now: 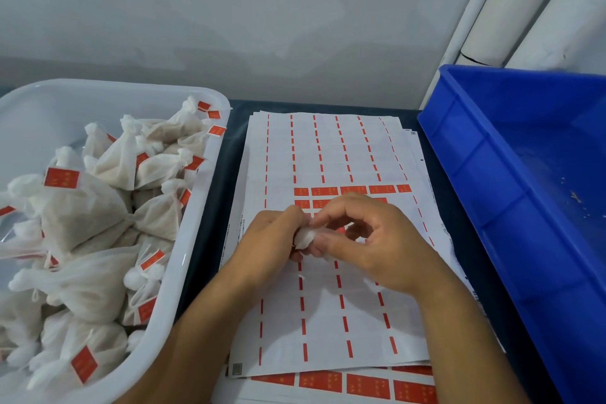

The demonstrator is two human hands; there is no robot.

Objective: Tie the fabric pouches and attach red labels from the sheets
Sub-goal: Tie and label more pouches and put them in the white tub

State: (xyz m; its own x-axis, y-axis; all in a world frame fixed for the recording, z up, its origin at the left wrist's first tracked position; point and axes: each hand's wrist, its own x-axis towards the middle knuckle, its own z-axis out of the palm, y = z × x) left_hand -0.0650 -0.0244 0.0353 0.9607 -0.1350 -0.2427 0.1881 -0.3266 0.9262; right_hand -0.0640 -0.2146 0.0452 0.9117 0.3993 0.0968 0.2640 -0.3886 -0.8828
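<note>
Beside the white bin (183, 272) of labelled pouches (82, 207), both hands (367, 239) pinch a pouch (303, 236).

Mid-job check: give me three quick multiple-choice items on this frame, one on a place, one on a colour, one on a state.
1. Where do the finished, labelled pouches lie?
A. white bin at left
B. blue crate
C. on the label sheet

2. What colour is the crate at right?
A. green
B. blue
C. grey

3. What are the hands doing?
A. resting flat
B. both pinching a small white fabric piece
C. lifting the crate

Key: 1 A, the labelled pouches fill the white bin. 2 B, the crate is blue. 3 B, the left hand and right hand meet on the white fabric piece over the label sheet.
</note>
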